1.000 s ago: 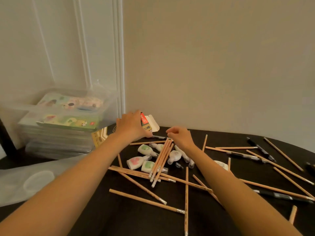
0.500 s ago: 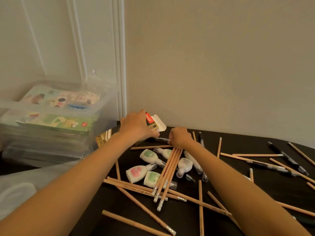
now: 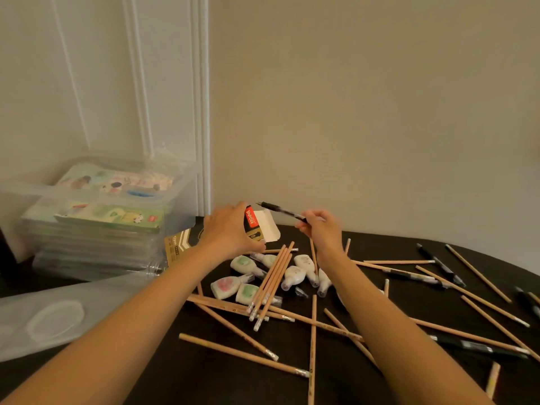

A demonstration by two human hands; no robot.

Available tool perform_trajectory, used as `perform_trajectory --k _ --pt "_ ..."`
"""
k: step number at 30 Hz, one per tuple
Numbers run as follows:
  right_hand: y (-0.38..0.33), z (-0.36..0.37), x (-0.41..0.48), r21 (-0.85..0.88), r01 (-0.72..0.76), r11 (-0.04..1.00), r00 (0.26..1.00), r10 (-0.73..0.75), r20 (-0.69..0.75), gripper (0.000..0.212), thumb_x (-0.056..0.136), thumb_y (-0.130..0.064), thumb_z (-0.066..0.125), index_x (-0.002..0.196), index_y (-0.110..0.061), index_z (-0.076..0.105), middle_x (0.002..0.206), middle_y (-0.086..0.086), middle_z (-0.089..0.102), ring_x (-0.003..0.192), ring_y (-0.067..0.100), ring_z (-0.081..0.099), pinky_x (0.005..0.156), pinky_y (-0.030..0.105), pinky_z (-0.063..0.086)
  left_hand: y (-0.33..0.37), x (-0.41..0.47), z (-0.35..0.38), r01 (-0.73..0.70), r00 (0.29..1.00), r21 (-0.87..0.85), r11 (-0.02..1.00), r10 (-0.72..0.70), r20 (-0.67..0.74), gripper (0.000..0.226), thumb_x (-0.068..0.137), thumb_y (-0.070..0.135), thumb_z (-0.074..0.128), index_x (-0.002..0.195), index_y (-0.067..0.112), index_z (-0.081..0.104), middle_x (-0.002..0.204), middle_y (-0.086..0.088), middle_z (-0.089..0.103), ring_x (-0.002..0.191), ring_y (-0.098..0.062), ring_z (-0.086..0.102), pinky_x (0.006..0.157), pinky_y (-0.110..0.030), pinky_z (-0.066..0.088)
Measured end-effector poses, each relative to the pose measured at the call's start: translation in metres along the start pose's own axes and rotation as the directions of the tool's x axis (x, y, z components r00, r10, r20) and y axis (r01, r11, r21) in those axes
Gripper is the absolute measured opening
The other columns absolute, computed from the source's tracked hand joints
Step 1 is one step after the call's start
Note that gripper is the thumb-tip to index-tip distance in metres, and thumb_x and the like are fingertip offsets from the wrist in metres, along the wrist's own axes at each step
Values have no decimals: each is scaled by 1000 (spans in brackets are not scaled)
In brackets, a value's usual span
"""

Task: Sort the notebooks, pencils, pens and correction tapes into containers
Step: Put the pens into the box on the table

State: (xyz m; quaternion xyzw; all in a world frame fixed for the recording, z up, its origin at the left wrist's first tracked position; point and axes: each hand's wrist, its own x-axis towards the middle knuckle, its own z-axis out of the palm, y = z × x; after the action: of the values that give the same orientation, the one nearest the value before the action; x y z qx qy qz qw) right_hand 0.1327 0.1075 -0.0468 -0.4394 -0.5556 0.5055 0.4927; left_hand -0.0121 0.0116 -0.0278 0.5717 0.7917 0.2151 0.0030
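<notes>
Plain beige wall [image 3: 380,97] behind, with white moulded trim [image 3: 201,112] running down to the table's far left corner. Dark table [image 3: 140,375] filled the lower frame, its far right edge curved.

Far left on it: clear plastic bin [image 3: 182,200] with the notebooks [image 3: 117,219] stacked flat inside. In front of the bin, a translucent lid [image 3: 58,320] lay flat near the table's left edge.

Loose pencils [image 3: 244,355] were scattered crisscross over the middle and right. A small bundle of pencils [image 3: 270,283] lay diagonally across the correction tapes [image 3: 244,264] – those sat clustered mid-table, between the two forearms. Several black pens [image 3: 441,265] lay among the pencils at right.

An open cardboard carton [image 3: 263,232] stood just beside the bin, white flap toward the right. Left hand [image 3: 230,232] gripped it, fingers curled over the top.

Right hand [image 3: 321,229] pinched one black pen [image 3: 280,211] by its end – held off the table, other end pointing left, above the carton flap.
</notes>
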Motion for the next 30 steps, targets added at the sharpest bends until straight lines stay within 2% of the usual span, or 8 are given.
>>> perform_trajectory --k 5,8,12,17,20,24,27,30 --pt "-25 -38 -52 238 -135 962 991 130 35 16 94 -7 49 90 -4 64 68 8 63 57 10 56 66 21 49 9 -43 -10 -14 999 26 1000 12 52 79 70 49 74 134 23 35 131 0 48 121 -21 44 99 -40 37" --pt "-34 -57 -78 159 -139 978 990 136 28 17 92 -6 50 83 -6 64 64 9 61 54 11 53 59 19 46 14 -67 -20 -13 999 27 1000 12 53 85 70 49 74 139 22 32 137 0 44 126 -22 40 102 -41 35" --pt "-48 -70 -111 -35 -45 998 985 50 162 15 93 -8 52 85 -6 64 66 10 62 49 8 56 49 14 48 29 -98 -28 -84 993 66 994 78 91 88 71 51 72 142 22 28 139 -1 43 127 -22 39 103 -39 33" --pt "-58 -75 -147 -197 17 980 907 67 415 7 90 -15 58 88 -11 63 73 6 67 56 9 64 60 19 55 45 -128 -30 -146 980 42 988 139 139 93 71 52 73 144 22 25 138 -1 43 126 -21 39 102 -38 34" --pt "-58 -85 -162 -85 -76 994 845 109 523 6 88 -6 59 89 -9 64 92 7 66 70 12 67 73 25 58 49 -143 -30 -154 976 22 988 149 156 93 70 51 74 144 22 26 137 -1 44 125 -21 40 102 -38 35" --pt "-55 -99 -176 -2 -116 993 807 95 583 19 85 6 57 96 -7 65 104 10 66 84 16 70 73 22 57 52 -155 -33 -156 974 -25 987 158 162 94 68 51 76 143 21 27 138 -1 44 126 -21 40 104 -39 37" --pt "-51 -101 -185 -47 -31 998 825 52 563 14 89 -2 55 98 -9 64 92 9 70 80 12 71 69 19 56 56 -162 -36 -167 973 -45 985 172 153 94 67 50 76 143 21 28 137 -1 45 125 -21 41 104 -39 37" --pt "-48 -98 -192 -253 223 941 868 -73 491 10 89 -13 59 93 -16 67 94 3 64 75 9 65 62 16 54 60 -168 -37 -189 968 -67 980 197 157 93 66 48 77 142 21 30 135 -1 46 124 -21 42 102 -37 39"
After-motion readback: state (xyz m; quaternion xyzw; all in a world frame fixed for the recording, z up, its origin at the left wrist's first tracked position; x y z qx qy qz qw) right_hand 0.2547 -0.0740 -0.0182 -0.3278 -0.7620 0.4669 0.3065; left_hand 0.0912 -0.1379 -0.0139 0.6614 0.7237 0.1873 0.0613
